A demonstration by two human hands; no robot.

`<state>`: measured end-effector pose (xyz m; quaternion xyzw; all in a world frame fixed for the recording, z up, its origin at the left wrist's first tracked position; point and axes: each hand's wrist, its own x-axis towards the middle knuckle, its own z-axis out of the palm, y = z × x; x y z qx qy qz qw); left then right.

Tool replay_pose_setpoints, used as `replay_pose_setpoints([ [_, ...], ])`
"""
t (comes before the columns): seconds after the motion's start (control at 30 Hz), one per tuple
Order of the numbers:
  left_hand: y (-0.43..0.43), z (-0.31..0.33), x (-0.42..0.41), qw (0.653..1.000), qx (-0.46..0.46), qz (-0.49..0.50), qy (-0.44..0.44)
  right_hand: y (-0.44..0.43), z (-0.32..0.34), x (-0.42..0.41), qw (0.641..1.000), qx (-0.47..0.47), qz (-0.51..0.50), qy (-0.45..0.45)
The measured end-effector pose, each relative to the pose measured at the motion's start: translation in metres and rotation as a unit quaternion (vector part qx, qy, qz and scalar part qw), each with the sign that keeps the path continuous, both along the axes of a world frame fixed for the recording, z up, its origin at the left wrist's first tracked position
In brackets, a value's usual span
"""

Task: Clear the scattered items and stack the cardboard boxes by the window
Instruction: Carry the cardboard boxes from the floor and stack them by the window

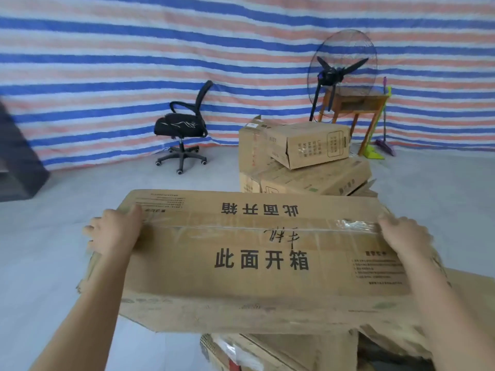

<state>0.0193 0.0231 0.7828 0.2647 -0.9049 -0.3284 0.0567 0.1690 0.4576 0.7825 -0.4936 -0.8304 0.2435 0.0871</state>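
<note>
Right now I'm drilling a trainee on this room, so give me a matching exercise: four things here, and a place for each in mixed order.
1 long box
2 office chair
3 fan
4 green dustpan

A far right, near the tarp
B behind the box pile
C between left hand and right hand
D alone, left of the box pile

Pairs: 1-C, 2-D, 3-B, 4-A
</note>
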Motion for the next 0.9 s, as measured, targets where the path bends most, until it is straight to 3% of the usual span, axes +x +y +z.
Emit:
replay_pose_setpoints([
  [0.3,-0.241,0.045,0.075,0.988,-0.03,0.127,0.086,-0.199,0.046,-0.102,0.981,-0.061,0.164,0.086],
  [0.57,-0.441,0.071,0.201,0.956,-0.024,0.267,0.12,-0.432,0.075,-0.147,0.938,-0.027,0.326,0.113],
  [0.9,-0.568,0.063,0.304,0.903,-0.011,0.422,0.086,-0.651,0.068,-0.188,0.877,-0.031,0.462,0.129],
])
